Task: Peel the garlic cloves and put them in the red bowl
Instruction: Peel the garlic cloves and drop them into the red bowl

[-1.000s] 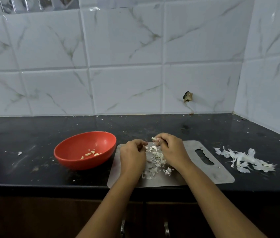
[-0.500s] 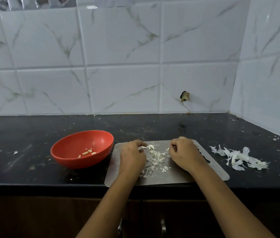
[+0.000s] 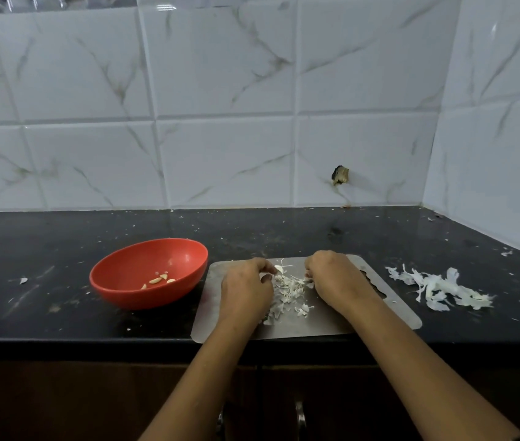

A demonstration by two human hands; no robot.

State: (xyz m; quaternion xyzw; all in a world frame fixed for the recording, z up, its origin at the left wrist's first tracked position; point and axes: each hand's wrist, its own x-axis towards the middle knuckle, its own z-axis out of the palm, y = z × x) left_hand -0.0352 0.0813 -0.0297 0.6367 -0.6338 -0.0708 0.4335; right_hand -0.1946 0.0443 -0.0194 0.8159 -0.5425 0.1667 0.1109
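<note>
The red bowl stands on the black counter at the left, with several peeled garlic cloves in its bottom. To its right lies a steel cutting board with a heap of white garlic skins in the middle. My left hand rests on the board's left part, its fingertips pinching a small white garlic clove. My right hand lies on the board to the right of the heap, fingers curled down into the skins; what they hold is hidden.
A loose pile of larger white garlic skins lies on the counter right of the board. Tiled walls close off the back and right. The counter's front edge runs just below the board.
Both hands came apart and dropped down onto the board. The right hand moved to the right of the heap; the left kept the clove.
</note>
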